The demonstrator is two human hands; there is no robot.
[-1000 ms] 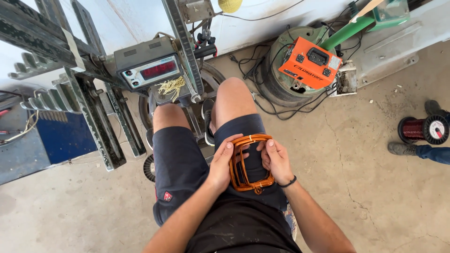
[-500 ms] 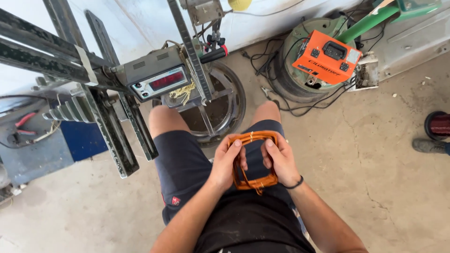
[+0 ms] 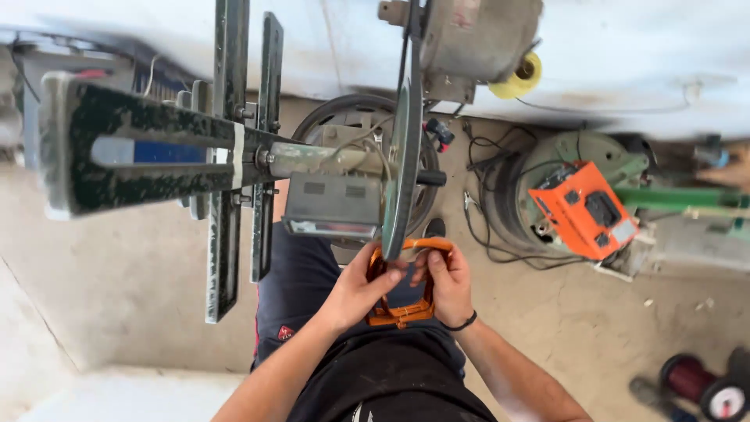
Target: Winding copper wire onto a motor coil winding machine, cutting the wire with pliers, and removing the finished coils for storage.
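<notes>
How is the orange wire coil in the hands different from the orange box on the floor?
The wire coil is an open loop; the orange box is solid and blocky. The coil is held by the left hand and right hand; the box rests on a round machine. Both are orange.

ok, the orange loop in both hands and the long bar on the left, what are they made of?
Orange loop: likely bundled copper wire with a glossy coating; fine parallel strands show. Long bar: probably painted metal, dark finish chipped and speckled. Left hand and right hand both grip the loop.
</notes>
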